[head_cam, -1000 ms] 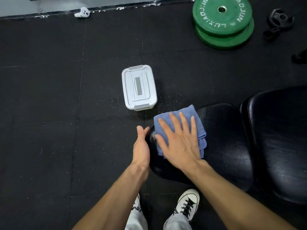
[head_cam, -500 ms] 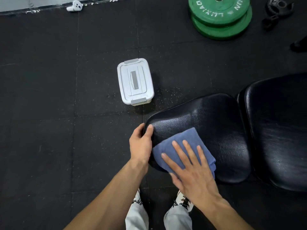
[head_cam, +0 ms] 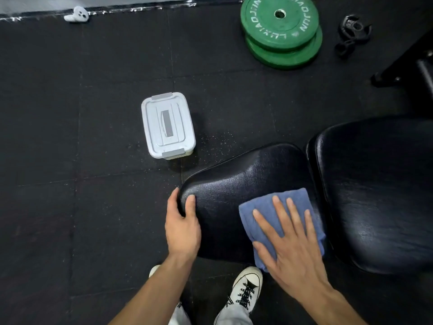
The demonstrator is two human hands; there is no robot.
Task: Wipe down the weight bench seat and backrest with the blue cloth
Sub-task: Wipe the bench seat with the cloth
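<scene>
The right hand (head_cam: 293, 245) lies flat with fingers spread on the folded blue cloth (head_cam: 278, 221), pressing it onto the near right part of the seat pad (head_cam: 239, 184), close to the gap before the backrest pad (head_cam: 379, 188). A second ago the cloth sat at the seat's narrow front end; half a second ago it was nearer the middle of the near edge — it has thus travelled along the seat toward the backrest. The left hand (head_cam: 182, 228) now wraps the seat's front tip, thumb on top and fingers curled under the edge, where earlier it only stood beside it; it appears to steady the pad.

Judged from this travel, one pass along the near side of the seat is about complete. The far half of the seat shows no cloth contact here, and the backrest is not yet touched, so most of the task likely remains.

On the black rubber floor (head_cam: 93, 113) stand a closed grey lidded box (head_cam: 167, 125), well apart from the seat, and two stacked green weight plates (head_cam: 281, 31) farther off. A white sneaker (head_cam: 246, 294) shows below the seat's near edge — clear of the cloth.
</scene>
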